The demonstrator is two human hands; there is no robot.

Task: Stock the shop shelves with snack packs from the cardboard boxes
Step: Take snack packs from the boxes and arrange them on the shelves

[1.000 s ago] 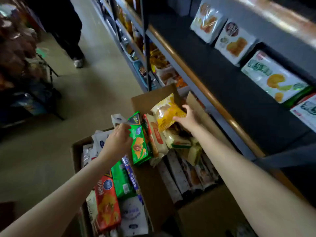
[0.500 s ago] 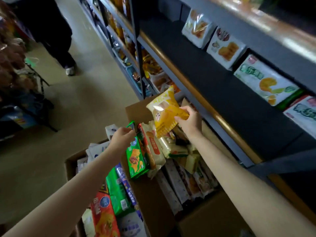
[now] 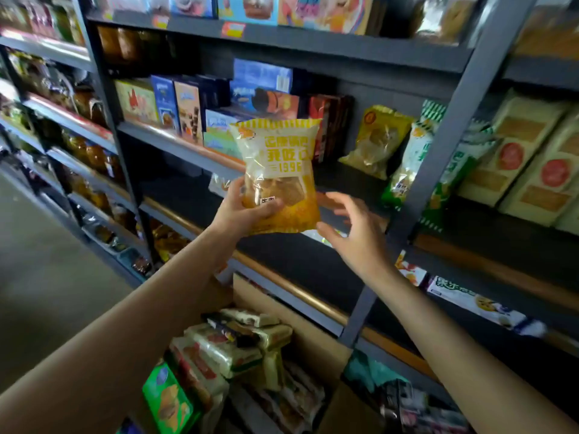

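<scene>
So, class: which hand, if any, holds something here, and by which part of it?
The left hand holds the yellow snack pack upright, its grip round the pack's lower left part. The right hand is open beside it and holds nothing.

Yellow snack pack point(image 3: 279, 173), held up in the left hand point(image 3: 238, 211): digits "1996" in yellow print across the middle, large yellow Chinese characters above it, too blurred to read surely. Small white sticker low on the pack, black characters, partly hidden by the fingers point(image 3: 266, 208). Long white box point(image 3: 470, 303) on the lower shelf at right: green Chinese characters at its left end, not legible. Price tags point(image 3: 233, 29) on the top shelf edge: print unreadable.
</scene>
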